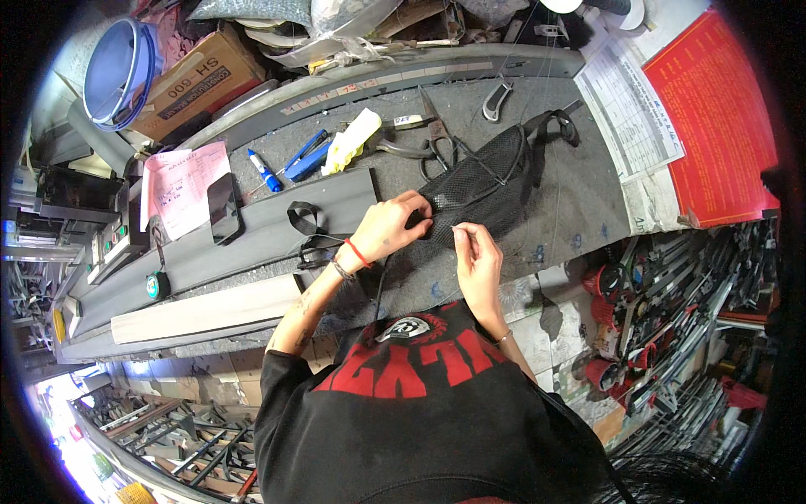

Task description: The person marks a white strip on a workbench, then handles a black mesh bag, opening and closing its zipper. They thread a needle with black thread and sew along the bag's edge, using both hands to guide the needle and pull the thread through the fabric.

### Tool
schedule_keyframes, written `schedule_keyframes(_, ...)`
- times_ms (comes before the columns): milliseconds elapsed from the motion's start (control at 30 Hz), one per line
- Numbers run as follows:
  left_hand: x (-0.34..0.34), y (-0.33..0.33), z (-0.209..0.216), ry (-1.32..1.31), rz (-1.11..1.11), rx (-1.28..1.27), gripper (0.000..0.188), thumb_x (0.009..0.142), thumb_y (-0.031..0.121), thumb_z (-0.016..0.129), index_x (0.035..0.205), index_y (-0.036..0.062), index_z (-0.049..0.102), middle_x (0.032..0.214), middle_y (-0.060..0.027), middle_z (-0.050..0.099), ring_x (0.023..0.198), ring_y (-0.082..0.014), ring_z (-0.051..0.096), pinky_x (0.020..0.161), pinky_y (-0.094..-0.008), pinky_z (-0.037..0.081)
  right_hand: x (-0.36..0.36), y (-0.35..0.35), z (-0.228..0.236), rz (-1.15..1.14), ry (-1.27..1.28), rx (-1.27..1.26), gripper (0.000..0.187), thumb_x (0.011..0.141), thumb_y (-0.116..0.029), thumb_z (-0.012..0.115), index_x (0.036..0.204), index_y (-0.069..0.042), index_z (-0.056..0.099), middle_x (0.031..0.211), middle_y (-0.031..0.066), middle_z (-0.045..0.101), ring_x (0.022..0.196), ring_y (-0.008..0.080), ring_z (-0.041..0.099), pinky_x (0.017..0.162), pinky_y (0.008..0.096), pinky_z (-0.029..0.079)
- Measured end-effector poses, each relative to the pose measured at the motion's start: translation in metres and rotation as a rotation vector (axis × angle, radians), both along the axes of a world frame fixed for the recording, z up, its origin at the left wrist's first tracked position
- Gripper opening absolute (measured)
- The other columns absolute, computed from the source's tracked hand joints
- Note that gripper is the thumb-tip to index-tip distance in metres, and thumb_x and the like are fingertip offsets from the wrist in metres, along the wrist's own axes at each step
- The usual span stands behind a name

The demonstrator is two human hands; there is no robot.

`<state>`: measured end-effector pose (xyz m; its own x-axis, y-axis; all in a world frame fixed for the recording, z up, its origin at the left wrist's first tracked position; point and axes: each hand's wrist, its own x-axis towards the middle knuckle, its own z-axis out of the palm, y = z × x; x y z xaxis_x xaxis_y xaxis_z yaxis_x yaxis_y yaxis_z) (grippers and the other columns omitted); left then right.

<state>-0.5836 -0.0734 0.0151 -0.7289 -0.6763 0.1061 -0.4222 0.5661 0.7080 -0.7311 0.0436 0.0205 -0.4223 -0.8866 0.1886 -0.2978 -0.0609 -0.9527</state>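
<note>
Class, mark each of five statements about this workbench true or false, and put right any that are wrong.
1. The left hand touches the black mesh. True.
2. The phone lies to the right of the black mesh. False: the phone lies to its left.
3. The blue marker lies between the phone and the scissors. True.
4. The bucket at the upper left is green. False: the bucket is blue.
5. The tape measure rests on the black mesh. False: the tape measure lies apart from it, left of the phone.
</note>
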Motion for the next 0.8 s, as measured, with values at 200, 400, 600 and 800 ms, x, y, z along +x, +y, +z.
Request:
schedule_keyframes(200, 0.002, 0.001, -0.001, 0.113, -0.020, 0.043, 0.027, 0.080, 0.019, 0.067, 0.101, 0.0067, 0.055, 0.086, -0.0101, 0.061, 0.077, -0.0299, 0.063, 0.065, -0.0381, 0.050, -0.006, -0.010, 0.001, 0.002, 0.408, -0.018, 0.016, 0.087, -0.005, 0.061, 0.102, -0.001, 0.059, 0.078, 0.0066, 0.057, 0.056, 0.0094, 0.045, 0.054, 0.0244, 0.039)
schedule_keyframes(400, 0.016, -0.009, 0.005, 0.156, -0.059, -0.045, 0.020, 0.087, 0.017, 0.060, 0.101, 0.0028, 0.058, 0.087, -0.0134, 0.060, 0.076, -0.0325, 0.061, 0.066, -0.0367, 0.048, -0.014, -0.014, -0.005, 0.035, 0.324, -0.115, 0.012, 0.085, -0.001, 0.062, 0.097, -0.001, 0.061, 0.084, 0.0045, 0.061, 0.054, 0.0067, 0.043, 0.051, 0.0233, 0.038)
schedule_keyframes(600, -0.006, 0.014, 0.003, 0.377, 0.103, 0.322, 0.020, 0.095, 0.015, 0.049, 0.101, -0.0025, 0.057, 0.069, -0.0054, 0.049, 0.062, -0.0118, 0.044, 0.057, -0.0280, 0.039, -0.015, -0.017, -0.001, 0.054, 0.145, -0.077, 0.008, 0.085, 0.000, 0.062, 0.092, 0.001, 0.059, 0.072, 0.0029, 0.058, 0.056, 0.0056, 0.051, 0.049, 0.0231, 0.041)
schedule_keyframes(800, -0.018, 0.023, -0.003, 0.354, 0.218, 0.376, 0.019, 0.093, 0.015, 0.051, 0.096, -0.0026, 0.058, 0.072, -0.0121, 0.058, 0.066, -0.0140, 0.053, 0.062, -0.0297, 0.044, -0.022, -0.026, 0.002, 0.188, -0.056, -0.078, 0.005, 0.083, 0.004, 0.059, 0.085, 0.001, 0.056, 0.062, -0.0077, 0.040, 0.055, -0.0012, 0.031, 0.047, 0.0172, 0.026)
